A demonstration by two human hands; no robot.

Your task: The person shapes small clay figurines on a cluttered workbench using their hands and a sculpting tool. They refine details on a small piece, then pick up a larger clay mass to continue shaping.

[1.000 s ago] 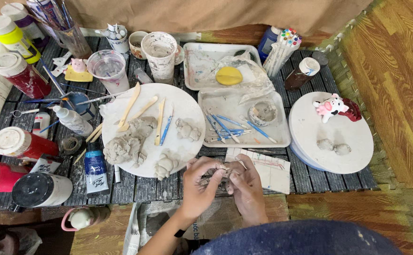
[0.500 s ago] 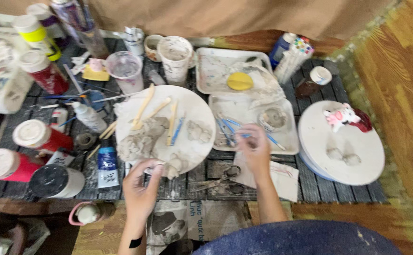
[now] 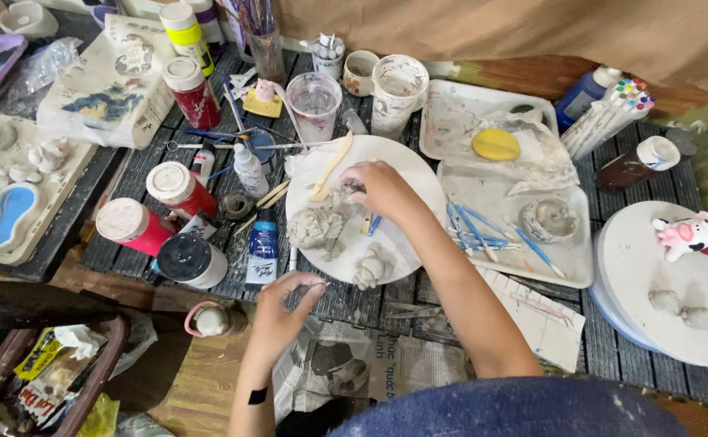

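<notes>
While the right hand (image 3: 382,188) reaches across the round white board (image 3: 414,174), its fingers curl down onto the top of the grey clay lump (image 3: 319,226) that lies on the board's left half; the fingers are bent and touching the clay, though whether they pinch a piece of it cannot be told. The left hand (image 3: 282,303) sits nearer the body, at the front edge of the dark slatted surface (image 3: 127,174), with its fingers drawn together as if nipping something small; what it holds is too small to make out. A smaller shaped clay piece (image 3: 370,267) rests on the board's near edge, between the two hands. A wooden modelling stick (image 3: 331,166) lies tilted on the board just above the lump.

Left of the board stand a blue paint tube (image 3: 262,251), a small white squeeze bottle (image 3: 249,170) and red jars with white lids (image 3: 177,188). Behind the board are a clear plastic cup (image 3: 313,105) and a clay-smeared white cup (image 3: 398,89). To the right, a white tray (image 3: 568,271) holds blue-handled tools (image 3: 475,231), and a second tray behind it carries a yellow sponge (image 3: 495,144). Far right, a round white turntable (image 3: 637,267) bears a pink and white figurine (image 3: 688,235) and two small clay balls (image 3: 682,309). Newspaper (image 3: 418,360) lies at the near edge.
</notes>
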